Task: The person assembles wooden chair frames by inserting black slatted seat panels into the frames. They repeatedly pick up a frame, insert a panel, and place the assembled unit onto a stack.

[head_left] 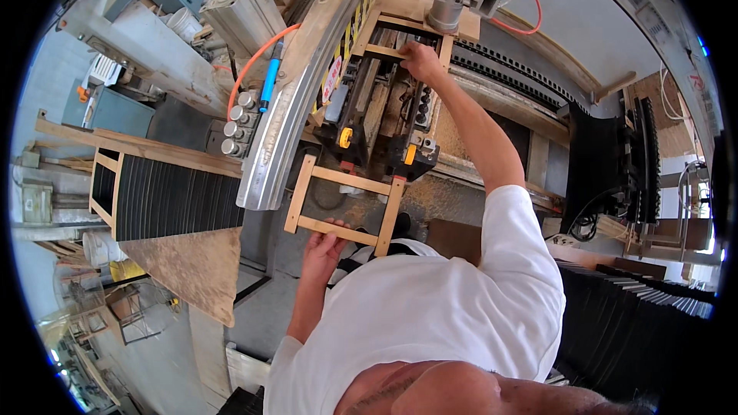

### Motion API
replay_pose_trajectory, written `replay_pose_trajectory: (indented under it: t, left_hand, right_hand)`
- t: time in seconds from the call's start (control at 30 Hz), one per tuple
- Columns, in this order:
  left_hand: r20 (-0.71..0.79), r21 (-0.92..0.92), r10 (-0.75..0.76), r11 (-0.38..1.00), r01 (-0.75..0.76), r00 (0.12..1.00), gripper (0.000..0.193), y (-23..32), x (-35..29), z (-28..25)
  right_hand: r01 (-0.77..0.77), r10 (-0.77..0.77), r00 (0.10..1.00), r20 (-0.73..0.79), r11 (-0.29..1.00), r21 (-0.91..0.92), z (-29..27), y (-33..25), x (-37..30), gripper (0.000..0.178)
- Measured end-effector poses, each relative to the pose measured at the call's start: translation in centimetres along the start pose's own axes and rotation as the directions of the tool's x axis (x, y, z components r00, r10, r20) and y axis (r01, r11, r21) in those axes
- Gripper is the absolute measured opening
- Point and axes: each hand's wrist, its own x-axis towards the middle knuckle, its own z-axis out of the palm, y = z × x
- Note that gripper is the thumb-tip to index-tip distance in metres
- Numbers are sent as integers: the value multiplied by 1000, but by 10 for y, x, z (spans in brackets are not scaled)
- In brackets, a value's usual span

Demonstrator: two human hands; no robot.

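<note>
My left hand [323, 248] grips the near rail of a small light-wood frame [391, 215], its fingers closed round the wood. This frame has two long side pieces joined by two crossbars, and it lies just in front of the machine. My right arm stretches far forward, and there my right hand [423, 61] is closed on the crossbar of a second wooden frame [383, 51]. That one rests on the machine under a metal cylinder [445, 15]. Between the two frames are the machine's rails and two clamps with yellow knobs [346, 137].
A long metal beam [280, 127] runs along the left of the machine, with a blue tool [270, 81] and an orange hose [241, 77] on it. Black-sided frames [181, 196] are stacked at left. More dark pieces [623, 311] stand at right. Sawdust lies beneath the machine.
</note>
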Motion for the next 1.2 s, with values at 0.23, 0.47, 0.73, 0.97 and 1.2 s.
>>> replay_pose_trajectory:
  t: [0.23,0.47,0.73,0.97,1.2]
  left_hand:
    - [-53,-61,24,998,-27,998,30,18,-11,-46]
    - [-163,-18,97,995,-101,982,32,21,-8,-86]
    - [-297,-7,99,994,-106,950,33,-4,16,-84]
    - [-274,161,141,982,-99,951,33,-11,23,-61]
    - [-346,438,267,894,-96,899,35,-1,4,-57]
  right_hand:
    - [66,-66,998,-8,997,-32,15,3,15,33]
    - [17,-15,1000,9,986,-164,23,-3,20,46]
    - [70,-68,997,23,988,-140,20,-1,14,44]
    - [237,-202,967,154,937,-256,12,6,19,48]
    - [260,-201,956,215,918,-299,11,5,24,51]
